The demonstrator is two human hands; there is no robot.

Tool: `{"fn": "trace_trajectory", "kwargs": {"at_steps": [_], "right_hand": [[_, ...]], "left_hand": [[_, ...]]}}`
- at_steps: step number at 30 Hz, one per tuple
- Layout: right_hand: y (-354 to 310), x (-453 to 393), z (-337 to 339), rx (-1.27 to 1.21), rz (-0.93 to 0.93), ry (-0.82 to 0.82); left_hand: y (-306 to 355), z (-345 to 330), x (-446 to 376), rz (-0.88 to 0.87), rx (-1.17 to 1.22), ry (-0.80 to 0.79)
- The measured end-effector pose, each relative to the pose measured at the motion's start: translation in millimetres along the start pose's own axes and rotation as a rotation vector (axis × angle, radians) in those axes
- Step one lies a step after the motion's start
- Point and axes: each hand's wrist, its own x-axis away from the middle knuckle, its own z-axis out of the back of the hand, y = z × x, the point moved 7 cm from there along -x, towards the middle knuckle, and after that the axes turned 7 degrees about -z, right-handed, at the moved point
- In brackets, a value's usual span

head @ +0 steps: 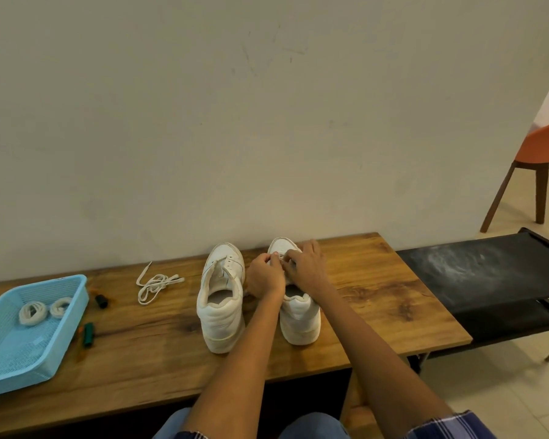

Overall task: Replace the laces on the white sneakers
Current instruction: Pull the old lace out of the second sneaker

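Sneakers sit side by side on the wooden surface (377, 280), toes toward the wall, heels toward the seated person. The only view, from the head camera, looks down over both forearms.

The left sneaker (221, 299) stands unlaced, its tongue loose and its eyelets bare. A limp used lace (154, 285) lies in a tangle well to its left. Both hands work over the right sneaker (298, 315), low on its eyelet rows toward the toe. The left hand (264, 277) is curled with its fingertips pinched together on what looks like the lace of that shoe; the right hand (305, 267) is curled just beside it, fingertips meeting the same spot. The lace itself is too small and hidden to make out, so I cannot say which end each hand has.

At the far left a blue basket (76, 299) holds two coiled laces (32, 313), presumably the fresh ones. Small dark and green objects lie just beside it, too blurred to name.

My guess on handling: the shoe is light and fairly stiff, likely to slide or tip under a tug, so it wants steadying at the upper. The lace is soft and floppy; best pinched close to its stiff tip and drawn out crossing by crossing.
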Motion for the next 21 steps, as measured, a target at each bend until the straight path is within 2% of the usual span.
{"fn": "trace_trajectory", "kwargs": {"at_steps": [3, 6, 8, 11, 15, 17, 19, 21], "right_hand": [[3, -1, 10, -0.043, 0.004, 0.152], [12, 11, 36, -0.140, -0.150, 0.473], [21, 20, 45, -0.221, -0.251, 0.621], [21, 15, 38, -0.248, -0.189, 0.552], [7, 0, 6, -0.064, -0.060, 0.103], [4, -2, 0, -0.023, -0.031, 0.010], [5, 1, 11, -0.085, -0.039, 0.127], [13, 10, 29, -0.187, -0.132, 0.361]], "left_hand": [[-2, -1, -1, 0.005, 0.003, -0.009], [-3, -3, -2, 0.009, 0.003, -0.010], [-2, -3, -2, 0.008, 0.004, -0.010], [-1, -2, 0, 0.003, -0.007, -0.013], [1, -1, -1, -0.012, -0.003, -0.007], [1, 0, -1, -0.015, -0.015, -0.011], [1, 0, 0, -0.015, -0.019, -0.011], [1, 0, 0, -0.020, -0.022, -0.008]]}}
